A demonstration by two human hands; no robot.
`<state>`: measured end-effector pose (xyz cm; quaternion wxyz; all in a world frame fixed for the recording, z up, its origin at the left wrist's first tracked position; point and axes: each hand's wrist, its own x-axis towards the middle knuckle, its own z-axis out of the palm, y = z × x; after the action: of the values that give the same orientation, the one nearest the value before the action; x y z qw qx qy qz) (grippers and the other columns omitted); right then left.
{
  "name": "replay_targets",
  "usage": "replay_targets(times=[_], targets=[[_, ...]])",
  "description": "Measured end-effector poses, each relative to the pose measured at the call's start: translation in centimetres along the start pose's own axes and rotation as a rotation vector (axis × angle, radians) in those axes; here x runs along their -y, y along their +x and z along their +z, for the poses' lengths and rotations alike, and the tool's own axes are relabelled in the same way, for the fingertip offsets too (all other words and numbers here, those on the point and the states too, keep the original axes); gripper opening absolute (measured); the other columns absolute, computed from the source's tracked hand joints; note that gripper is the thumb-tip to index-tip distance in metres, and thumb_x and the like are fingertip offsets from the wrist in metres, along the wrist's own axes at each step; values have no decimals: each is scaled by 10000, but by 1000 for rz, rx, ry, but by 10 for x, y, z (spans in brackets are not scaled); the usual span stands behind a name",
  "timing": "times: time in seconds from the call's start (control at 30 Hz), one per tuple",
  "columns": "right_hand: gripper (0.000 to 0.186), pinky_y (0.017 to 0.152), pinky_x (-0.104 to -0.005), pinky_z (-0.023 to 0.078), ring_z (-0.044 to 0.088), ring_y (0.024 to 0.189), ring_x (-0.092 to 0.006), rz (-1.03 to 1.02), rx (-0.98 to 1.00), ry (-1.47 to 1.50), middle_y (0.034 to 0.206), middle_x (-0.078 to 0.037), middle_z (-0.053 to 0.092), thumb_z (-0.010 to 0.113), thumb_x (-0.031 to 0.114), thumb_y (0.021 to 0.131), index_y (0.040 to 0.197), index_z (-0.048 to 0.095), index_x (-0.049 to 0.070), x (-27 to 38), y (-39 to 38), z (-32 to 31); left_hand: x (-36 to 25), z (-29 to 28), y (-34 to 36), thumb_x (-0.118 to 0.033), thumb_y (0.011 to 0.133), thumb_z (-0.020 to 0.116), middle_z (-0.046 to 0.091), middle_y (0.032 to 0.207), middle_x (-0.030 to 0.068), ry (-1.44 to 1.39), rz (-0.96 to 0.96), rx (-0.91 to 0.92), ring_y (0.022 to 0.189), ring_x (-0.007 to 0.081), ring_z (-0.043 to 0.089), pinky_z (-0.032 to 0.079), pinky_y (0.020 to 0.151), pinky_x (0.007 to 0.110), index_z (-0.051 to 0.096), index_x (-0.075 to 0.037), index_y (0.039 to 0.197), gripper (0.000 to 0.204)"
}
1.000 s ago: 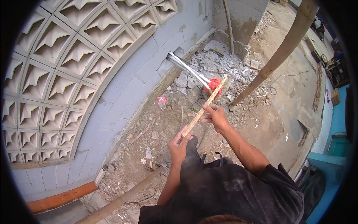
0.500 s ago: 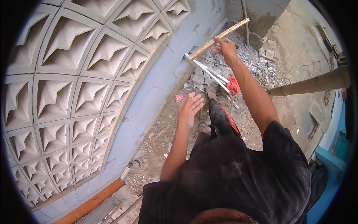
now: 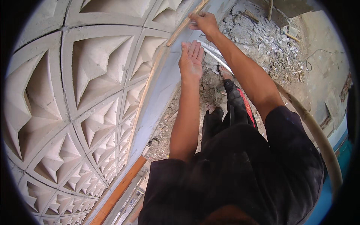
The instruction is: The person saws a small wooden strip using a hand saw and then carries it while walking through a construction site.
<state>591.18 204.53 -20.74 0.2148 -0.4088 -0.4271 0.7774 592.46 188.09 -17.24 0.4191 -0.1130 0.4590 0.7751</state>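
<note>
My right hand point(image 3: 204, 24) grips a thin wooden strip point(image 3: 178, 33) held along the edge of the decorative concrete block wall point(image 3: 101, 67). The strip's lower end meets a longer pale edging strip point(image 3: 145, 97) that runs down beside the blocks. My left hand point(image 3: 191, 60) is open just below that end, palm up with fingers extended and dusty, close to the smooth pale grey wall band point(image 3: 165, 88); I cannot tell whether it touches it.
Broken rubble point(image 3: 247, 37) lies at the wall's foot, with white pipes point(image 3: 215, 56) behind my forearms. A bamboo pole point(image 3: 315, 127) slants on the right. An orange-brown board point(image 3: 123, 183) runs along the lower left, and a black cable point(image 3: 309, 63) lies on the ground. My feet stand among the debris.
My left hand has let go of the strip and opened. My right hand has carried the strip up and leftward onto the wall edge. My view has moved closer to the blocks.
</note>
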Motion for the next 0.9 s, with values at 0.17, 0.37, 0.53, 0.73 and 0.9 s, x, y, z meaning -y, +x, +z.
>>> replay_targets(times=[0.17,0.37,0.53,0.73,0.9], targets=[[321,605,-281,574,689,675,-189,4,-13,11,856,-145,676,753,212,854,957,614,-59,-8,13,6,-14,2,38,-408,990,556,278,1536,261,-53,104,-58,1421,337,337,345,1171,431,125,97,1495,834],[304,589,-288,556,689,628,-174,-35,-19,-25,790,-140,699,772,224,834,872,619,-37,10,15,10,-22,19,55,-291,997,572,360,1487,257,-205,176,-132,1385,328,400,412,1136,415,261,82,1442,659],[340,602,-304,555,695,642,-175,-32,52,-142,792,-137,708,766,261,840,930,644,-44,9,19,3,-22,18,54,-217,1000,565,419,1442,249,-281,195,-341,1321,319,487,495,1071,392,358,59,1369,505],[291,600,-314,542,657,672,-175,-16,-114,75,834,-108,687,672,259,896,982,671,-18,27,45,-29,-19,23,53,-261,990,587,416,1442,271,-203,242,-341,1342,307,463,446,1113,378,340,90,1376,578],[203,699,-327,523,628,872,-176,73,-62,273,955,-79,668,645,177,888,1006,680,15,45,58,-35,-19,21,51,-278,986,592,408,1450,266,-186,233,-316,1351,302,451,446,1114,367,329,108,1377,609]])
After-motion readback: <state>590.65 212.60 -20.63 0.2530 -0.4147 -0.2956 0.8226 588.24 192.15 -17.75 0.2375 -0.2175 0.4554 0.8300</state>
